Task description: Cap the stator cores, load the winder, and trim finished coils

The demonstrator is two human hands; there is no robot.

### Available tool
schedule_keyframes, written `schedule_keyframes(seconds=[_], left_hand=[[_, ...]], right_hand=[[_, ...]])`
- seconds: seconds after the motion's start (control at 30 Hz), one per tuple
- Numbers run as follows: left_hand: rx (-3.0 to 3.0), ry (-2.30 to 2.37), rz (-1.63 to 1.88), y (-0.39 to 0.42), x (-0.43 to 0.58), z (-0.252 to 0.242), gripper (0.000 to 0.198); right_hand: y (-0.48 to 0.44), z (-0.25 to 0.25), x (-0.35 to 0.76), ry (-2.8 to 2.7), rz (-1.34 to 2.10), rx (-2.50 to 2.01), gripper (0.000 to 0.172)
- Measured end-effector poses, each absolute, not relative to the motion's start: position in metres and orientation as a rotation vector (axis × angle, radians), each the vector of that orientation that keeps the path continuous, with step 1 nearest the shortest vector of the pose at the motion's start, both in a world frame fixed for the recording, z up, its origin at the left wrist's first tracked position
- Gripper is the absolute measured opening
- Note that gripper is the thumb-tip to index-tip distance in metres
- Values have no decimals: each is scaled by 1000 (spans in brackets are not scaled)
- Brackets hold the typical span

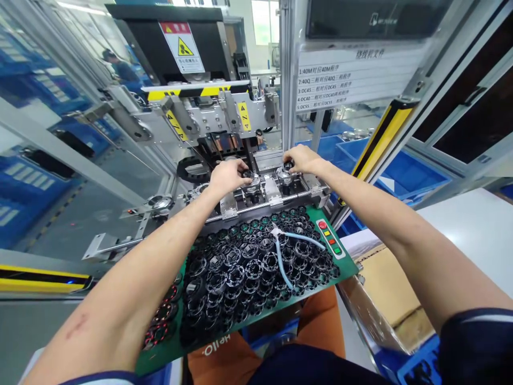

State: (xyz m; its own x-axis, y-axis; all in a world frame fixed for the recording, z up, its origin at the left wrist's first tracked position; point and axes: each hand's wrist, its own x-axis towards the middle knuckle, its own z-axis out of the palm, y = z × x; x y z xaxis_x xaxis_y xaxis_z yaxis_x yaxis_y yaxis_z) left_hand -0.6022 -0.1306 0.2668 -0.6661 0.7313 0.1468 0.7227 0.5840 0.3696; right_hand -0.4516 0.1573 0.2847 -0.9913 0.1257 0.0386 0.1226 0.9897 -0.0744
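Left hand (227,176): grip clenched on the left ring (249,175), a black part seated on the left post of the machine fixture (272,195). Right hand (301,159): grip likewise closed on the right ring (287,166), seated on the neighbouring post just beside the first. Below both grips, nearer the person, a green worktop (344,266) carries heaped loose rings (240,272), blue-handled cutters (286,243) and, rightmost, a button strip (331,239).

A bright window (262,21) glows at top centre. Grey floor (100,208) fills the middle left, with blue storage bins (24,182) at far left. A white tabletop (476,230) lies at right.
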Motion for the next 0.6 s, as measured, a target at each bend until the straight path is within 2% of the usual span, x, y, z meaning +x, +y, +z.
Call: schedule_keyframes(seconds=[0.43,0.6], left_hand=[[1403,2621,522,-116,-641,268,50],[1432,2595,481,-115,-645,270,53]], right_hand=[[178,293,-484,-3267,137,-15,35],[169,275,-477,-3245,108,-71,38]])
